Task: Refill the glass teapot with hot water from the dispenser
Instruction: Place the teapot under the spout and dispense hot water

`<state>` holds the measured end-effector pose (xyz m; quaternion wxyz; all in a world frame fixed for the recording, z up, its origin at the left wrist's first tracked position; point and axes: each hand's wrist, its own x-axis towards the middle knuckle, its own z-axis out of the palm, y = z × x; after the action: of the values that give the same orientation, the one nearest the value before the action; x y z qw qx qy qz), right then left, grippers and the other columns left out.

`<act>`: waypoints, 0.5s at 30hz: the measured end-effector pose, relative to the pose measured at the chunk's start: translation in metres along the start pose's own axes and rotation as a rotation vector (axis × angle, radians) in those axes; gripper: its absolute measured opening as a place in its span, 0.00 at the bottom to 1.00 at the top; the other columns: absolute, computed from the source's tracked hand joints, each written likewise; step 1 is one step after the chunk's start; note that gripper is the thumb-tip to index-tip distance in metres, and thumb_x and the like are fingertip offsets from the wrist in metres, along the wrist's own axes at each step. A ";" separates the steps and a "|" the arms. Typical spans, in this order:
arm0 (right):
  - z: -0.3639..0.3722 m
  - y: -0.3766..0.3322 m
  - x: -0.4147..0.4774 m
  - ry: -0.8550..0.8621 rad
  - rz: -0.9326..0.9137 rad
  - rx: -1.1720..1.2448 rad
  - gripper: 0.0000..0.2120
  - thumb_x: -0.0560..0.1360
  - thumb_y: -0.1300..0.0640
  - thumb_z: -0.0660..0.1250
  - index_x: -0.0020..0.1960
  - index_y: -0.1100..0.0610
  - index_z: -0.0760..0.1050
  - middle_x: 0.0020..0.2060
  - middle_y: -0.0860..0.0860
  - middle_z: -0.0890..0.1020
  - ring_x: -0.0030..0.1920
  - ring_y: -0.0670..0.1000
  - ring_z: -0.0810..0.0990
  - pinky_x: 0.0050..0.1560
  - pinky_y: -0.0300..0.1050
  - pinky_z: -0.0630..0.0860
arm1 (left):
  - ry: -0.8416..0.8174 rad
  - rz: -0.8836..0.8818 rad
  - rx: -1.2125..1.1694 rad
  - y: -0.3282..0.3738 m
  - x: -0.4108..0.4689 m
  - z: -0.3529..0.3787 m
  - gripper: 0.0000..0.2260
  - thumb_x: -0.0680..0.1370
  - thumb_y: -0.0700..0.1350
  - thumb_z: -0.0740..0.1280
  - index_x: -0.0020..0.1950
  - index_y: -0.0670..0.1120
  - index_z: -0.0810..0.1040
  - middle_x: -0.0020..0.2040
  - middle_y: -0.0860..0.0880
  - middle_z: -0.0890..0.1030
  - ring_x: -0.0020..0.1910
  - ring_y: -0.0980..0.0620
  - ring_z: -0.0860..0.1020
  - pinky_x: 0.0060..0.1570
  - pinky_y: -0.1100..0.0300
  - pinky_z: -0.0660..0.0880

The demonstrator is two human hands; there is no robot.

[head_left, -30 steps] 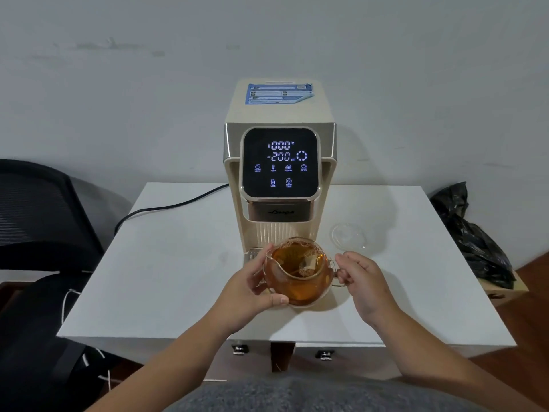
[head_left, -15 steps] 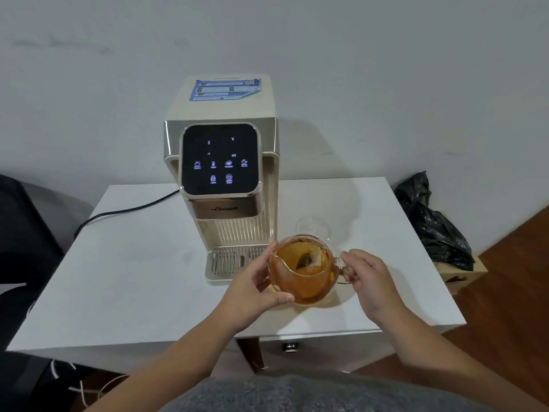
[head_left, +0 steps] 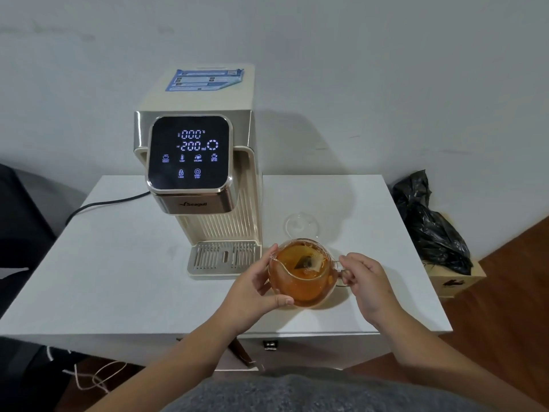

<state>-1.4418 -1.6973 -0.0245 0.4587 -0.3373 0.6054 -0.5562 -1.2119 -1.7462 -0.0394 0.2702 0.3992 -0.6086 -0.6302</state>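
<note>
A round glass teapot (head_left: 303, 281) holds amber tea with a tea bag floating in it and has no lid on. It sits low over the white table (head_left: 118, 263), right of the dispenser's drip tray (head_left: 222, 257). My left hand (head_left: 255, 295) cups its left side near the spout. My right hand (head_left: 365, 281) pinches its glass handle. The cream water dispenser (head_left: 205, 162) stands behind, its black screen lit with "000" and "200 ml". The drip tray is bare.
The teapot's glass lid (head_left: 301, 226) lies on the table behind the pot. A black power cord (head_left: 101, 203) runs off the left. A black plastic bag (head_left: 427, 230) rests on a cardboard box at the right. Dark chair parts stand at the left.
The teapot, held in both hands, has shifted from in front of the drip tray to the tray's right side. The dispenser's screen shows its digits again.
</note>
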 end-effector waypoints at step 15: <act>-0.010 -0.005 0.010 -0.071 0.063 -0.075 0.13 0.71 0.50 0.66 0.30 0.53 0.72 0.28 0.48 0.74 0.35 0.49 0.74 0.44 0.47 0.68 | 0.042 -0.024 0.054 0.000 -0.002 0.006 0.42 0.64 0.44 0.81 0.69 0.69 0.65 0.68 0.63 0.74 0.69 0.58 0.72 0.66 0.60 0.72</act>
<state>-1.4557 -1.7037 -0.0218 0.4843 -0.3547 0.6193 -0.5061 -1.2160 -1.7412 -0.0395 0.2644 0.4266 -0.6148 -0.6084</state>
